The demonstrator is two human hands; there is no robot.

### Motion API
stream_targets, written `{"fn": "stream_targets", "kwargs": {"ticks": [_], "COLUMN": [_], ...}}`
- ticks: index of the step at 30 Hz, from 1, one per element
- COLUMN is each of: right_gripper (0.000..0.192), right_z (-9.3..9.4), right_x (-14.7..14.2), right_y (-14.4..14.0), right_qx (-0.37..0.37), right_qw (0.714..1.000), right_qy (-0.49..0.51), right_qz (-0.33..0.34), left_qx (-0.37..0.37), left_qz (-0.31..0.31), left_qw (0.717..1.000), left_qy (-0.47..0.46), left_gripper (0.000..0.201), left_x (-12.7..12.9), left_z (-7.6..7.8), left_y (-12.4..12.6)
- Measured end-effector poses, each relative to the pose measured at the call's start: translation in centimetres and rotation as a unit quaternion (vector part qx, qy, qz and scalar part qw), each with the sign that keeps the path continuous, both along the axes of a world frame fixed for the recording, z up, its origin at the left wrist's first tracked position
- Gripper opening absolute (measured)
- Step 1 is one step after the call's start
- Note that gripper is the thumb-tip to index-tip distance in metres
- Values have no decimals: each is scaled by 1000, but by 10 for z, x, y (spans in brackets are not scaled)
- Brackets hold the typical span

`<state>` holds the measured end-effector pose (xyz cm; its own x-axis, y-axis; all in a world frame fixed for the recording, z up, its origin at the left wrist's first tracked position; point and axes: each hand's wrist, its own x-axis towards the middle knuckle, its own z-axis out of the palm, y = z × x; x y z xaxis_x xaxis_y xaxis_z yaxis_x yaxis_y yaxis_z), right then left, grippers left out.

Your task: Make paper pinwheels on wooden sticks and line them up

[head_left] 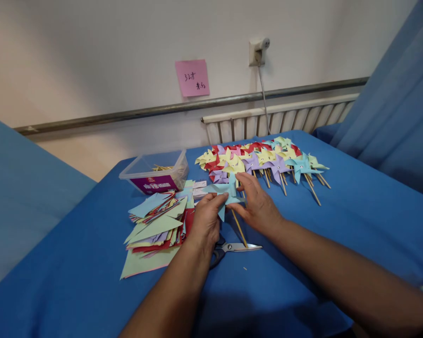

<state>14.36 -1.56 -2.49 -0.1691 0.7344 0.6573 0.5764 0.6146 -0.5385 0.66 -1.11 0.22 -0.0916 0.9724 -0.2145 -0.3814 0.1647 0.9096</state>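
Note:
A light blue paper pinwheel (234, 191) on a thin wooden stick (239, 230) is between my two hands. My left hand (208, 216) grips it from the left, thumb on the paper. My right hand (257, 204) has its thumb and fingers closed about the pinwheel's right side. Below them, dark-handled scissors (238, 247) lie on the blue cloth with the blades pointing right; the stick's lower end overlaps the blades in view. Close to my left hand is a stack of coloured paper pieces (158, 230), some cut into triangles.
Many finished pinwheels (257, 159) in red, yellow, purple and blue lie in a group at the back right. A clear plastic box (155, 173) with sticks inside stands at the back left. Behind the blue-covered table (338, 225) are a radiator (282, 117) and a wall rail.

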Motion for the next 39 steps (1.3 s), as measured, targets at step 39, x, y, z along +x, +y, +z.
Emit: {"fn": "stream_targets", "kwargs": {"ticks": [39], "right_gripper": [15], "right_z": [5], "right_x": [8], "right_y": [2], "right_qx": [59], "right_qw": [997], "right_qy": [14], "right_qz": [-38], "left_qx": [0], "left_qz": [-70], "left_qw": [997], "left_qy": [-45], "left_gripper": [22], "left_x": [-3], "left_z": [10], "left_y": [-2]}}
